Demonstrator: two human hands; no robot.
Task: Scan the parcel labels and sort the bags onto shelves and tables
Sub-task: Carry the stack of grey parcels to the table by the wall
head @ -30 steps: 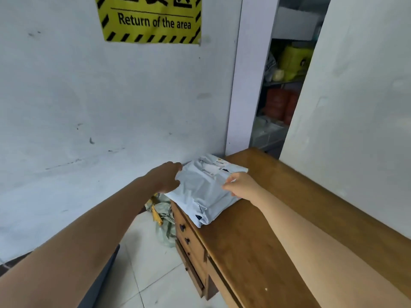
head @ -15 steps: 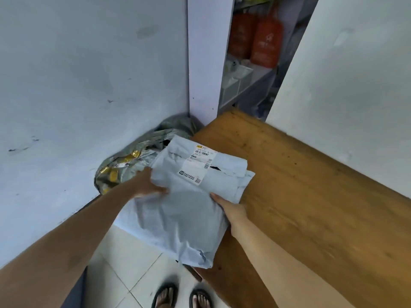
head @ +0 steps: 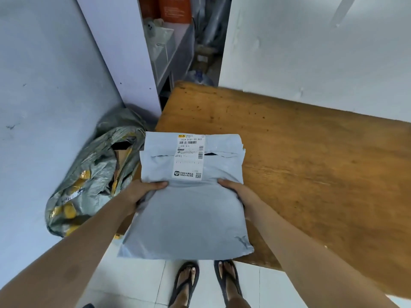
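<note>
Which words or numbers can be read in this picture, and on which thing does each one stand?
"702A D191 00 002": top of the label on the parcel.
"D191": left side of the same label, lower down.
Chinese lines, barcodes and square code on the label: too small to read.
Print on the orange bag at the top: too blurred to read.

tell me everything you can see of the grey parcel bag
The grey parcel bag is a soft, pale grey plastic mailer, wrinkled and plump, its far end folded over as a flap. A white label with barcodes and a QR code sits across that flap, facing up. The bag lies roughly flat, its far end over the wooden table corner, its near end out over the floor. The left hand and right hand grip its side edges, thumbs on top.
</note>
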